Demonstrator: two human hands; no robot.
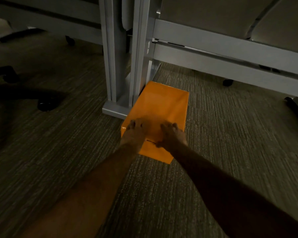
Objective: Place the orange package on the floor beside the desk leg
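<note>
The orange package (162, 103) is a long flat-topped box lying on the carpet, its left side against the foot of the grey desk leg (117, 66). My left hand (133, 131) rests palm down on the package's near left part, fingers spread. My right hand (172, 134) lies flat on its near right part, fingers also spread. Both hands are blurred. The package's near end shows between and below my wrists. I cannot tell whether the fingers curl over its edges.
Grey striped carpet (230, 152) covers the floor. A black chair base with a caster (45, 104) stands to the left. Grey desk rails (230, 54) run to the right, with another caster (228, 82) beneath. A dark object (296, 107) lies at the right edge.
</note>
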